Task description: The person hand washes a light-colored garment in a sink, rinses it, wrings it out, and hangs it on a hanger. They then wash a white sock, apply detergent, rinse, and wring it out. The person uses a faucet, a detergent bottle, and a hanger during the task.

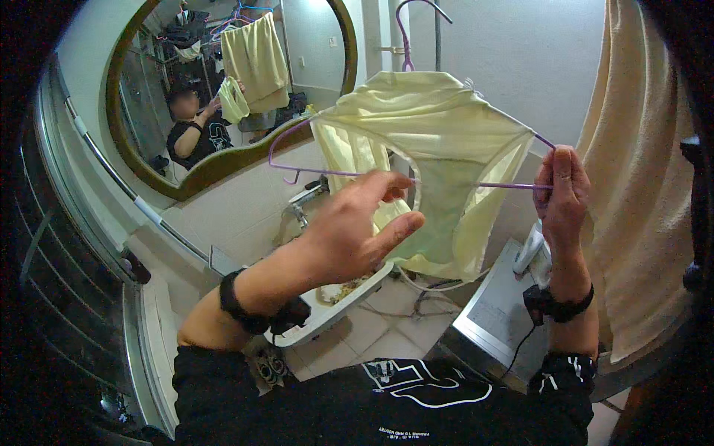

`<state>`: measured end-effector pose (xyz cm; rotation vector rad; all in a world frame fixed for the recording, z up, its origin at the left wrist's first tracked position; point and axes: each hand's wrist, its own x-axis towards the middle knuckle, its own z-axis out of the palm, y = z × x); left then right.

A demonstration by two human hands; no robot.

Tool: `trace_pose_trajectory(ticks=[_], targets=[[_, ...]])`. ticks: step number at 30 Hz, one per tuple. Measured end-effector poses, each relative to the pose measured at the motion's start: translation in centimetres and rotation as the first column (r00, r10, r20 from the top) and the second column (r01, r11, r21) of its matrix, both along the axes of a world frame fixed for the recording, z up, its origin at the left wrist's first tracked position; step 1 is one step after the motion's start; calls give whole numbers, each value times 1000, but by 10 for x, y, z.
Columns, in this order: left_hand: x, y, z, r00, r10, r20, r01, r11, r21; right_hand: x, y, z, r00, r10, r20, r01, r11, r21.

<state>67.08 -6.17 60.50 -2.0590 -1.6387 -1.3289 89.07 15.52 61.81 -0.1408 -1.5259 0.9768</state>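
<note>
A pale yellow pair of briefs [446, 161] is draped over a purple clothes hanger [507, 185], its upper edge near the hook and its lower part hanging below the bottom bar. My right hand [563, 192] grips the hanger's right corner, fist closed. In front of the garment's left opening, my left hand [357, 223] has its thumb spread away from curled fingers. Its fingertips are at the edge of that opening, by the bottom bar; whether they touch is unclear. The hanger's left end sticks out bare past the cloth.
A framed mirror [348, 44] hangs on the wall ahead, reflecting a person and a hanging towel. Below are a faucet [298, 212] and a white basin [323, 326]. A metal-topped box [488, 312] stands right, beside a long beige towel [630, 223]. A pole [134, 195] slants at left.
</note>
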Motion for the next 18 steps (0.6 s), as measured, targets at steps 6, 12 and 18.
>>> trace_pose_trajectory(ticks=[6,12,18], targets=[[0,29,-33,880,-47,472,200,939,-280,10,-1,10,998,-11,-59,5,996,-88],[-19,3,-50,887,-127,443,221,961,-167,22,24,11,996,-45,-72,42,998,-43],[-22,-9,-56,979,77,190,-1,929,-370,20,37,10,988,6,-156,-6,1000,1]])
